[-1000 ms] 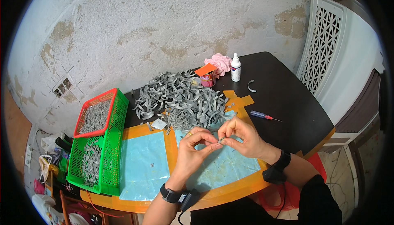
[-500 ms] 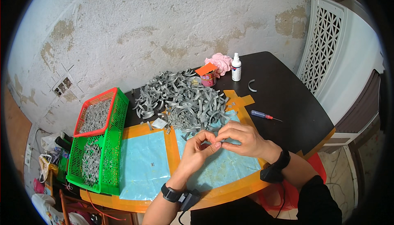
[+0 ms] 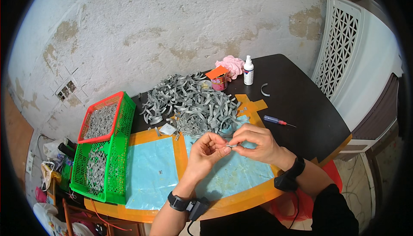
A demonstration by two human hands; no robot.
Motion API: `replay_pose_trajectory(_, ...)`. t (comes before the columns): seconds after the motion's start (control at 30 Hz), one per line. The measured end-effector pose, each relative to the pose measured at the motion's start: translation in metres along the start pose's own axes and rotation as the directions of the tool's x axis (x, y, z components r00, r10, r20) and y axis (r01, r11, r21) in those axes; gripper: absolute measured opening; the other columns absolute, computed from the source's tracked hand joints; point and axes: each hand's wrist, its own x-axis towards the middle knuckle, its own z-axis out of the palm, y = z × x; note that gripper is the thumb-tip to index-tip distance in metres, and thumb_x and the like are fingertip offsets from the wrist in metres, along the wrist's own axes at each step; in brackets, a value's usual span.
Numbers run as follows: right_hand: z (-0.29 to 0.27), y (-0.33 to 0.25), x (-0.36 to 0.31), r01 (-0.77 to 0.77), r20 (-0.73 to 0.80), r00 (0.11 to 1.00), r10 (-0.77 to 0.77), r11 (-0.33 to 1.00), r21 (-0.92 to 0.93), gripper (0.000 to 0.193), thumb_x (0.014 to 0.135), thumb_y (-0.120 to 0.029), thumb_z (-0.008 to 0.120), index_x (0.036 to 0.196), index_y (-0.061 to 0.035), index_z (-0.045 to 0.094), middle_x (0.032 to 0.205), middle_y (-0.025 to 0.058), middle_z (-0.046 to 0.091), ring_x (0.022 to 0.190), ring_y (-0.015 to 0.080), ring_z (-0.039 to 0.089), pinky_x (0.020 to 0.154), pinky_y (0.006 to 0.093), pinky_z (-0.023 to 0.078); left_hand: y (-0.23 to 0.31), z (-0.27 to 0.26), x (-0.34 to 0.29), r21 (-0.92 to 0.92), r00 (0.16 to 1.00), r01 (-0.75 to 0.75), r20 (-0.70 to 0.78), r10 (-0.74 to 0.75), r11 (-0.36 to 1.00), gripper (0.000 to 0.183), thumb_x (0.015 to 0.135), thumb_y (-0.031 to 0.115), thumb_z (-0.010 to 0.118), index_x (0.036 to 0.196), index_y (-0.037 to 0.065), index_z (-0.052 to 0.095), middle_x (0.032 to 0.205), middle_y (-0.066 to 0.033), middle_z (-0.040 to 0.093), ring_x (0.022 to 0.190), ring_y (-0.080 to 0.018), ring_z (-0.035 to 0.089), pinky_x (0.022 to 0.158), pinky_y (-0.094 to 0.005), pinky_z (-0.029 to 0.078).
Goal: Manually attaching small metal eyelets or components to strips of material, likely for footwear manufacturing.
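Observation:
Over the blue sheet (image 3: 228, 171), my left hand (image 3: 207, 153) and my right hand (image 3: 254, 143) meet fingertip to fingertip. Between them is a small grey piece (image 3: 232, 146), pinched by thumb and forefinger on both sides. Most of it is hidden by the fingers, so its exact kind does not show. Just beyond my hands lies a large heap of curved grey strips (image 3: 189, 100), with shorter grey bits at its near side. Each wrist wears a black strap with a small device.
At left, a green basket (image 3: 120, 150) of grey pieces carries a red-rimmed basket (image 3: 115, 122), also filled. A screwdriver (image 3: 275, 120), a curved strip (image 3: 264, 90), a white bottle (image 3: 248, 70), a tin (image 3: 219, 83) and a pink cloth (image 3: 232, 66) lie beyond my right hand.
My fingers have shifted slightly apart, and the small grey piece between the fingertips now shows. The right hand's fingers are a little more spread above it. Nothing else has visibly moved.

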Motion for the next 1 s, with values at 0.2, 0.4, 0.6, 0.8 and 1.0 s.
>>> replay_pose_trajectory(0.2,-0.001,0.001,0.001,0.0,0.016,1.0,0.0,0.999,0.037,0.02,0.074,0.006,0.07,0.091,-0.0016,0.064,0.087,0.0072,0.061,0.077,0.018,0.061,0.063,0.0277,0.049,-0.006,-0.003,0.0,0.056,0.998,-0.054,-0.014,0.055,0.997,0.021,0.081,-0.003,0.07,0.096,0.003,0.055,0.088,-0.0027,0.062,0.081,-0.0094,0.06,0.077,-0.024,0.051)
replay_pose_trajectory(0.4,0.002,0.0,0.0,-0.114,0.106,0.989,0.101,0.986,0.12,0.021,0.074,0.003,0.072,0.092,-0.002,0.062,0.086,0.0061,0.059,0.077,0.0167,0.06,0.062,0.027,0.049,-0.004,0.001,-0.001,0.096,0.998,-0.058,-0.02,0.061,0.994,0.022,0.081,-0.004,0.069,0.099,0.002,0.056,0.084,-0.001,0.062,0.079,-0.0073,0.059,0.076,-0.0221,0.048)
replay_pose_trajectory(0.6,0.004,0.003,-0.004,-0.053,0.153,0.987,0.056,0.998,-0.02,0.019,0.073,0.001,0.07,0.081,-0.0025,0.053,0.077,0.0058,0.053,0.067,0.0175,0.054,0.056,0.0292,0.044,-0.004,0.003,-0.001,0.213,1.0,-0.019,0.013,0.017,0.977,0.024,0.083,-0.003,0.067,0.104,0.003,0.058,0.08,0.0006,0.062,0.078,-0.0066,0.057,0.078,-0.0228,0.046)
replay_pose_trajectory(0.8,0.006,-0.006,-0.004,-0.131,0.16,0.978,0.134,0.991,-0.034,0.021,0.069,-0.001,0.064,0.077,-0.0029,0.045,0.071,0.0081,0.047,0.063,0.0233,0.05,0.055,0.035,0.04,-0.005,0.013,-0.004,0.276,0.997,-0.065,-0.02,0.073,0.959,0.02,0.083,-0.002,0.066,0.1,0.003,0.057,0.081,0.0008,0.06,0.079,-0.0077,0.056,0.08,-0.0246,0.046)
replay_pose_trajectory(1.0,0.002,-0.014,0.003,-0.058,0.092,0.994,0.066,0.995,-0.087,0.02,0.066,0.001,0.061,0.076,-0.0028,0.044,0.069,0.0105,0.046,0.065,0.0299,0.05,0.058,0.0385,0.041,-0.001,0.02,-0.006,0.298,0.988,-0.144,-0.018,0.156,0.944,0.017,0.084,-0.003,0.064,0.095,0.004,0.052,0.088,-0.001,0.056,0.084,-0.0093,0.055,0.082,-0.0261,0.046)
